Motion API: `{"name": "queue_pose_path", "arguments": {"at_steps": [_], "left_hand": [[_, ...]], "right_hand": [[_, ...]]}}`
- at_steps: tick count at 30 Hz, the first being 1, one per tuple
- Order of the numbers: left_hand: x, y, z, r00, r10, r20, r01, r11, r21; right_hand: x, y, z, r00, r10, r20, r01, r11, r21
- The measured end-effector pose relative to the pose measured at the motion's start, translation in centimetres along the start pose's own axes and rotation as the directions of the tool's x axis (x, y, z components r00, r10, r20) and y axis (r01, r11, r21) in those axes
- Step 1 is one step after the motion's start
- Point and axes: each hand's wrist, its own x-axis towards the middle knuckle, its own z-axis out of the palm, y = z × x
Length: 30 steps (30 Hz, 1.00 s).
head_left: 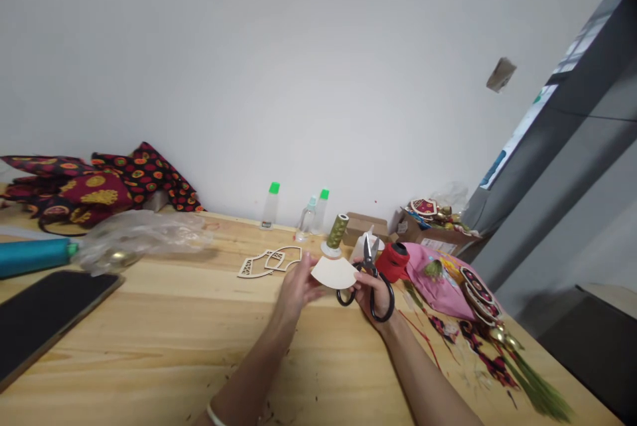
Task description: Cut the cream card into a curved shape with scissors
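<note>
A cream fan-shaped piece (334, 273), flat and plain, is held up above the table between my two hands. My left hand (297, 283) closes on its left edge, thumb up and fingers partly behind it. Black-handled scissors (369, 259) are in my right hand (375, 293), blades pointing up and slightly apart. The thumb and fingertips of that hand also touch the piece's right corner. Just left of my left hand lie cut-out lattice frames (259, 264) of thin pale material. Behind the piece stands a spool of olive-green thread (337, 232).
A red thread cone (393, 261) and pink fabric (438, 280) sit to the right, with scraps and green tassels (537, 383). Green-capped bottles (270, 207) and a cardboard box (365, 225) line the wall. Patterned cloth (104, 187), plastic bag (144, 233) and a phone (50, 313) are left.
</note>
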Motion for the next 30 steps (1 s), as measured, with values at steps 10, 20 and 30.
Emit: {"name": "queue_pose_path", "arguments": {"at_steps": [10,20,30], "left_hand": [[0.0,3.0,-2.6,0.812,-0.383,0.44,0.314,0.923,0.223],[0.4,1.4,-2.6,0.958,-0.2,0.207,0.226,0.968,-0.108],[1.0,0.3,-1.2,0.998,-0.02,0.068,0.047,0.903,-0.426]], "right_hand": [[-0.6,0.0,0.7,0.996,-0.054,0.065,0.066,0.978,-0.2],[-1.1,0.0,2.2,0.94,-0.316,0.132,0.279,0.486,-0.828],[-1.2,-0.2,1.8,0.875,-0.395,0.28,0.23,-0.17,-0.958]]}}
